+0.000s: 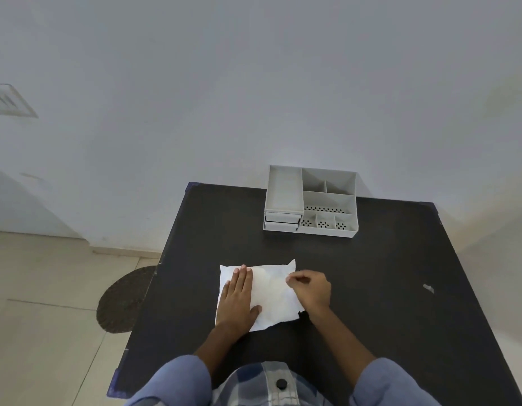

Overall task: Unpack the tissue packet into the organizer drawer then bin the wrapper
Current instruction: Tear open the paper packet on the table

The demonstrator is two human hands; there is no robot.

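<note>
A white tissue packet (pixel 273 291) lies flat on the dark table (pixel 371 288) in front of me. My left hand (pixel 239 297) rests flat on the packet's left half, fingers together and stretched out, pressing it down. My right hand (pixel 311 290) is at the packet's right edge, thumb and fingers pinched on the wrapper there. A white organizer (pixel 311 200) stands at the far edge of the table against the wall, with a tray on top at its left, two shut drawers (pixel 281 222) below that, and open compartments at its right.
A small scrap of white wrapper (pixel 428 288) lies on the table to the right. A round dark mat (pixel 125 300) lies on the tiled floor left of the table. The wall rises right behind the organizer.
</note>
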